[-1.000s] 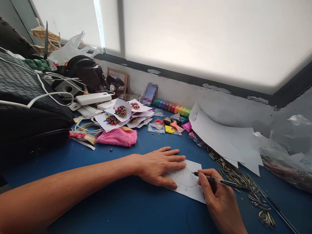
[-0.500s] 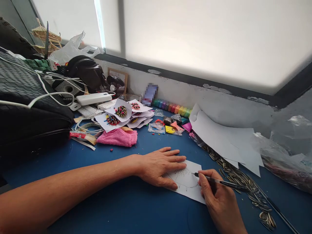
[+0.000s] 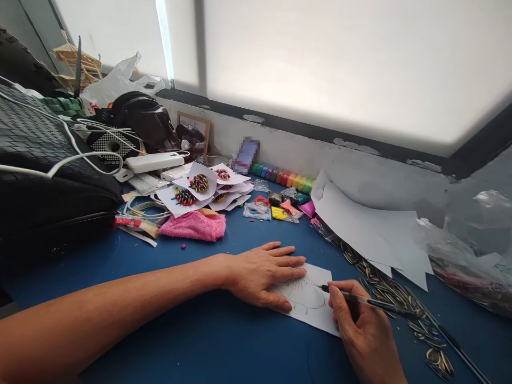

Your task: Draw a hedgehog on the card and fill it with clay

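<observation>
On the blue table lies a small white sheet of paper (image 3: 320, 316) bearing a pen drawing of a rounded animal outline with short legs and small marks inside. My left hand (image 3: 266, 276) rests flat with fingers spread, its fingertips and thumb over the left part of the sheet. Pinched in my right hand (image 3: 366, 330) is a black pen (image 3: 370, 302), its tip at the upper right of the drawn body. The lower side of that hand lies over the sheet's right edge. Part of the drawing is hidden beneath my left hand.
Striped sunflower seeds (image 3: 386, 285) spread right of my right hand, beside a thin dark rod (image 3: 460, 349). Large white sheets (image 3: 368, 224) lie behind them. Farther back are clay packets (image 3: 280, 212), decorated paper cards (image 3: 200, 184) and a pink cloth (image 3: 194, 225). A black bag (image 3: 56, 176) stands at left.
The pen and my right hand have shifted slightly to the right and down. My left hand stays in place on the paper.
</observation>
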{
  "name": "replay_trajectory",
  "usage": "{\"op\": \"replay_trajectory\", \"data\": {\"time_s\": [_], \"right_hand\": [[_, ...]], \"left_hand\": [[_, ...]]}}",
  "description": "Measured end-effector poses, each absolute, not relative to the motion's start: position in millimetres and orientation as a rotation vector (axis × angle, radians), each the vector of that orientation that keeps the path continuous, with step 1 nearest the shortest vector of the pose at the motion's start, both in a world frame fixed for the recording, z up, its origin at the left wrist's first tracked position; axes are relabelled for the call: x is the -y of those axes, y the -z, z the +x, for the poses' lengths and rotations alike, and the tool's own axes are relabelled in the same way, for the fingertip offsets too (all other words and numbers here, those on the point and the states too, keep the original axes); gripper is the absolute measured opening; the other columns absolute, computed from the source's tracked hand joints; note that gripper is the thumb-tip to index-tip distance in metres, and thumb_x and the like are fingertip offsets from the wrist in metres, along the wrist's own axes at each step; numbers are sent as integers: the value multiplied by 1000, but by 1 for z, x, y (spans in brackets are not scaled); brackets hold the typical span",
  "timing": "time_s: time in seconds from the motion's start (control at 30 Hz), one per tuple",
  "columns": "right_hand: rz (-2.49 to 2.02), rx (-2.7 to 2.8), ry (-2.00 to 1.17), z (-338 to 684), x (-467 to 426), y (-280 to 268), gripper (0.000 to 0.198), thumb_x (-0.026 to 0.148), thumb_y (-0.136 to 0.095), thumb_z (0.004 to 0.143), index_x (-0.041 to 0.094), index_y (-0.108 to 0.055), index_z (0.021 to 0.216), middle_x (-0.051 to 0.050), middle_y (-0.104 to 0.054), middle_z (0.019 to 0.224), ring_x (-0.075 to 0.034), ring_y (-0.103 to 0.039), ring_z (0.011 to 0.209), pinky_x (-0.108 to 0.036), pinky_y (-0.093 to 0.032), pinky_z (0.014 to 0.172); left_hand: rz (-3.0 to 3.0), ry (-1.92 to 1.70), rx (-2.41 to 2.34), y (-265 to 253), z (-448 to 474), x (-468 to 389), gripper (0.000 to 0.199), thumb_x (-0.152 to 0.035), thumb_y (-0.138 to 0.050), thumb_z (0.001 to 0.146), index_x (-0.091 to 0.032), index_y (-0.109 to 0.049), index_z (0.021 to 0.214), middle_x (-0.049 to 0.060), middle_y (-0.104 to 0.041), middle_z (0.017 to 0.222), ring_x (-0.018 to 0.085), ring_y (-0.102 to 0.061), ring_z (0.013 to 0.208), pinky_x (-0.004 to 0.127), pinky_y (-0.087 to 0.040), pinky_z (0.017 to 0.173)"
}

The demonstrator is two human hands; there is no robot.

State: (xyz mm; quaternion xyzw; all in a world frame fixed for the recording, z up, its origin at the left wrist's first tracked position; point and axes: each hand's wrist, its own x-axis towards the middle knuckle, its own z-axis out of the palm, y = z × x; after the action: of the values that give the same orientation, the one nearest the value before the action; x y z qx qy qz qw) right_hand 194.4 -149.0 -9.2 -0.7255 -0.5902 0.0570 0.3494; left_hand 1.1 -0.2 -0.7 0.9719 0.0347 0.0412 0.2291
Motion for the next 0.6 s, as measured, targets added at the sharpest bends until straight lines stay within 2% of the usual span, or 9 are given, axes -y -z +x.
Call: {"op": "replay_trajectory", "data": {"time_s": [0.23,0.4,0.6], "right_hand": [[-1904,1520,-137,192,149,7,31,51,-45,91,24,-58,81,3,-57,55,-13,-49,42,-23,-36,38],[-1925,1476,-174,189,151,7,31,51,-45,92,24,-57,85,4,-56,55,-13,-47,42,-23,-34,38],[-1919,1464,-199,186,152,6,33,53,-44,92,24,-56,82,5,-50,53,-12,-43,42,-23,-31,38]], "left_hand": [[2682,-115,-96,1,2,0,73,-58,-46,91,-17,-31,149,9,-24,157,30,-12,147,50,-6,119],[2680,-125,-97,2,2,0,72,-58,-46,90,-19,-31,149,9,-24,157,30,-12,147,50,-7,119],[2678,-124,-93,2,1,0,72,-58,-46,90,-19,-30,149,8,-24,157,30,-12,147,50,-7,119]]}}
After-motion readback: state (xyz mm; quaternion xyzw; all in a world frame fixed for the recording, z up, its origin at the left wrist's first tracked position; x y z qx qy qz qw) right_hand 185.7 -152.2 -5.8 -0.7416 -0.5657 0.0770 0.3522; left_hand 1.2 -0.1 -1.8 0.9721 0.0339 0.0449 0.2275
